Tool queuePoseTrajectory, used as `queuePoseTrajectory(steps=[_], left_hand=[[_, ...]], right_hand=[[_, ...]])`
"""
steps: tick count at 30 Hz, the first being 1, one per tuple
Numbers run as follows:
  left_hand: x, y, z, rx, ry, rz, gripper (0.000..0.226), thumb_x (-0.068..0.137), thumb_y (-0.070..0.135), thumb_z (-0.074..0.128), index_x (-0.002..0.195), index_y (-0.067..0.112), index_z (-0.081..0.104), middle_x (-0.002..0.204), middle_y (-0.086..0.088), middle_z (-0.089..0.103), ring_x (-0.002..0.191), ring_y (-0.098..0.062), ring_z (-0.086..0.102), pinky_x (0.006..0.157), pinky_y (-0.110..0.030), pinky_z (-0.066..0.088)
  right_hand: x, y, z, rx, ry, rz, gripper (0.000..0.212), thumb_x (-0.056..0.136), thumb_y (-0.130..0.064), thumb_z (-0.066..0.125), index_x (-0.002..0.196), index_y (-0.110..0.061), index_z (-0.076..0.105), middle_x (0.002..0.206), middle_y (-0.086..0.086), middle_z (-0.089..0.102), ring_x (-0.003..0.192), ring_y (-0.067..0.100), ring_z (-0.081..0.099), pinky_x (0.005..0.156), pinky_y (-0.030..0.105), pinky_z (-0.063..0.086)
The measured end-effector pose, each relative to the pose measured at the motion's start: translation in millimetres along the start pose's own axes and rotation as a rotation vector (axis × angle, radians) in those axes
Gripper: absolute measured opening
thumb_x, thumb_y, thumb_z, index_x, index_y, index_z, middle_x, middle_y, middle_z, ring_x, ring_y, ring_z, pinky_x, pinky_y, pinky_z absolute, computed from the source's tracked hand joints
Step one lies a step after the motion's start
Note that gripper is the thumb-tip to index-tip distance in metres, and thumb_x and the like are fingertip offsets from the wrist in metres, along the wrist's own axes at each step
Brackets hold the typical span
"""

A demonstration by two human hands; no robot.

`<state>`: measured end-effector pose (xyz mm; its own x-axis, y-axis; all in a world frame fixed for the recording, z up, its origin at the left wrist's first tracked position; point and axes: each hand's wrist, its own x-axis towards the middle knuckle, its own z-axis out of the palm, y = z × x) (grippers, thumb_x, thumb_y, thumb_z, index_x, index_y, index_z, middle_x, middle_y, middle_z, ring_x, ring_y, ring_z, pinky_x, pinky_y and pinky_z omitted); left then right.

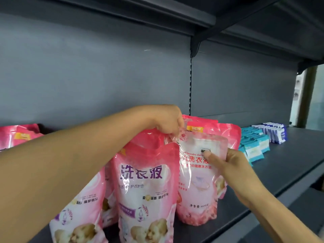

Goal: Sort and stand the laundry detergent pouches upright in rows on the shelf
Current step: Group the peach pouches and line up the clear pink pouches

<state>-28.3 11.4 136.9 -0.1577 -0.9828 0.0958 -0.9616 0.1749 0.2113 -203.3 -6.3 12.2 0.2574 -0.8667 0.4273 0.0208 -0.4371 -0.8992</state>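
Observation:
Several pink laundry detergent pouches stand on the grey shelf (287, 171). A pale pink pouch with red lettering (196, 186) stands upright near the shelf's front; my left hand (168, 121) pinches its top left corner while my right hand (228, 162) grips its upper right edge, thumb on the front. Just left of it stands a pink pouch with purple lettering (147, 190), and another like it (78, 213) leans further left. More pink pouches (226, 132) stand behind. A pink pouch (19, 135) lies at the far left.
Blue and white small packets (254, 146) sit in rows to the right, with darker blue ones (275, 134) behind them. The shelf's back panel (105, 76) rises behind; an upper shelf (157, 13) hangs overhead. Bare shelf surface lies at right front.

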Motion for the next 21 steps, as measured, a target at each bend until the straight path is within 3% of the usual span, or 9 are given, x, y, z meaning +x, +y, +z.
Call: queuePoseTrajectory(steps=[4, 7, 9, 11, 14, 16, 19, 21], left_hand=[[4, 3, 1, 0.069, 0.029, -0.025, 0.024, 0.08, -0.002, 0.06, 0.061, 0.014, 0.063, 0.064, -0.005, 0.06, 0.057, -0.018, 0.05, 0.052, -0.021, 0.036], [3, 9, -1, 0.061, 0.023, -0.009, 0.033, 0.084, 0.003, 0.06, 0.054, 0.016, 0.058, 0.057, 0.004, 0.065, 0.046, -0.008, 0.049, 0.042, -0.015, 0.036], [0, 17, 2, 0.129, 0.053, 0.013, 0.022, 0.086, 0.016, 0.062, 0.064, 0.017, 0.062, 0.07, 0.003, 0.068, 0.054, -0.009, 0.052, 0.049, -0.017, 0.041], [-7, 26, 7, 0.196, 0.169, 0.034, 0.015, 0.087, 0.028, 0.061, 0.076, 0.018, 0.065, 0.077, 0.003, 0.067, 0.067, -0.013, 0.06, 0.063, -0.02, 0.049], [-25, 40, 13, 0.223, 0.404, 0.121, 0.016, 0.085, 0.023, 0.057, 0.096, 0.016, 0.066, 0.097, -0.003, 0.069, 0.092, -0.027, 0.063, 0.082, -0.037, 0.053], [-43, 51, 18, 0.161, 0.495, 0.184, 0.027, 0.085, 0.018, 0.056, 0.112, 0.021, 0.058, 0.114, -0.001, 0.065, 0.105, -0.026, 0.059, 0.089, -0.04, 0.049], [-77, 62, 31, -0.023, 0.588, 0.291, 0.053, 0.089, 0.019, 0.059, 0.137, 0.023, 0.037, 0.141, 0.005, 0.045, 0.122, -0.016, 0.048, 0.101, -0.029, 0.038], [-104, 64, 50, -0.219, 0.659, 0.34, 0.069, 0.087, 0.022, 0.063, 0.143, 0.027, 0.024, 0.147, 0.011, 0.034, 0.128, -0.006, 0.04, 0.102, -0.018, 0.028]], right_hand=[[-16, 33, 13, 0.023, 0.035, 0.086, 0.031, 0.093, -0.029, 0.051, 0.088, -0.008, 0.073, 0.084, 0.005, 0.076, 0.079, 0.02, 0.073, 0.065, 0.025, 0.056], [-19, 35, 16, 0.077, 0.172, 0.051, 0.045, 0.096, -0.03, 0.047, 0.085, 0.01, 0.065, 0.08, 0.023, 0.07, 0.072, 0.029, 0.069, 0.064, 0.034, 0.057], [-25, 32, 14, 0.104, 0.253, 0.034, 0.047, 0.097, -0.028, 0.046, 0.084, 0.015, 0.06, 0.081, 0.03, 0.066, 0.066, 0.027, 0.064, 0.06, 0.029, 0.053], [-36, 26, 9, 0.16, 0.331, 0.042, 0.04, 0.098, -0.025, 0.045, 0.082, 0.004, 0.067, 0.077, 0.017, 0.072, 0.068, 0.022, 0.069, 0.062, 0.029, 0.055], [-53, 8, -2, 0.234, 0.44, 0.044, 0.035, 0.098, -0.025, 0.046, 0.08, -0.008, 0.07, 0.075, 0.004, 0.074, 0.066, 0.018, 0.07, 0.059, 0.03, 0.057], [-65, -4, -9, 0.279, 0.473, 0.028, 0.033, 0.097, -0.026, 0.046, 0.079, -0.011, 0.07, 0.074, 0.003, 0.074, 0.066, 0.019, 0.069, 0.067, 0.037, 0.056], [-87, -20, -16, 0.351, 0.488, 0.054, 0.033, 0.097, -0.028, 0.047, 0.08, -0.012, 0.07, 0.083, 0.008, 0.074, 0.075, 0.027, 0.069, 0.079, 0.049, 0.055], [-104, -29, -18, 0.417, 0.442, 0.079, 0.032, 0.098, -0.028, 0.045, 0.088, -0.011, 0.07, 0.092, 0.011, 0.074, 0.083, 0.032, 0.07, 0.079, 0.052, 0.055]])
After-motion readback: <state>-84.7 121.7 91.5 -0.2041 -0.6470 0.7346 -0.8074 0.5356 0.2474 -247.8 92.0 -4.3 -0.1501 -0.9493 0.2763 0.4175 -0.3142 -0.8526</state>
